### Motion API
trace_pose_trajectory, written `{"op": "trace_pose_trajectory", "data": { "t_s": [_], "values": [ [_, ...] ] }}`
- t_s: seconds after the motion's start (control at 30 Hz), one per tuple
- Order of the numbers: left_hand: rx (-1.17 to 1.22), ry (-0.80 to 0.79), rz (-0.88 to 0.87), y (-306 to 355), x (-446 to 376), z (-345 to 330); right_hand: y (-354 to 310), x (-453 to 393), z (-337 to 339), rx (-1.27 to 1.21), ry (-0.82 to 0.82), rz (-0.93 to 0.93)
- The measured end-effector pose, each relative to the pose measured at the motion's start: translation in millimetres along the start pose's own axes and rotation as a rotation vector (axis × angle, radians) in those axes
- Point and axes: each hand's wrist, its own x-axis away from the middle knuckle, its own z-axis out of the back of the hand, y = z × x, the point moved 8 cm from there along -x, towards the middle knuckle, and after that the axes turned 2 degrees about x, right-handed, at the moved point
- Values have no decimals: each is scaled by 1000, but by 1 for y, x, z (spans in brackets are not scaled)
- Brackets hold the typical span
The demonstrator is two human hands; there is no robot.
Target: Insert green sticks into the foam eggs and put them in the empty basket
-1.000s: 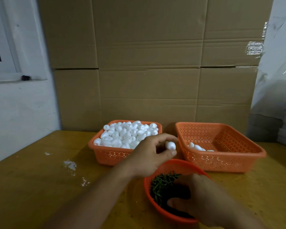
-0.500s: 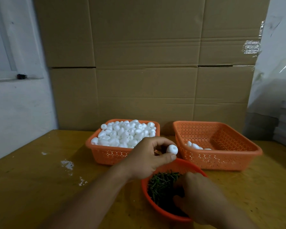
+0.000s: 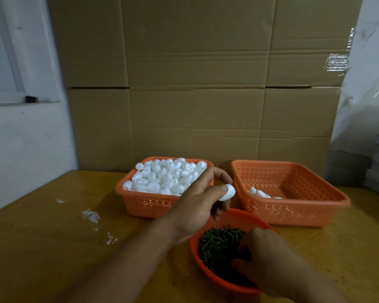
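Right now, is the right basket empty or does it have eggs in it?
Nearly empty. The right basket holds only a few eggs at its near left corner; the rest of its floor shows bare.

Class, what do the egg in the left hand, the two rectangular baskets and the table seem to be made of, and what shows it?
Egg: matte white foam, probably; no shine, soft rounded form.
Baskets, full and nearly empty: orange moulded plastic, judging by the even perforations and smooth rims.
Table: glossy yellowish top with reflections, likely varnished wood or laminate; grain is unclear.
Left hand pinches the egg.
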Motion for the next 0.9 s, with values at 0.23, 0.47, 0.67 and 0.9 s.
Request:
{"op": "trace_pose_trajectory", "data": {
  "t_s": [0.23, 0.47, 0.67, 0.9],
  "values": [
    [259, -23, 68, -2, 2, -3, -1, 1, 3, -28, 33, -3],
    [429, -71, 129, -3, 2, -6, -8, 6, 17, -150, 139, 25],
    [464, -32, 182, -7, 2, -3, -14, 15, 36, -386, 335, 72],
    [510, 19, 331, -16, 5, -4, -9, 18, 47, -630, 459, 90]
  ]
}}
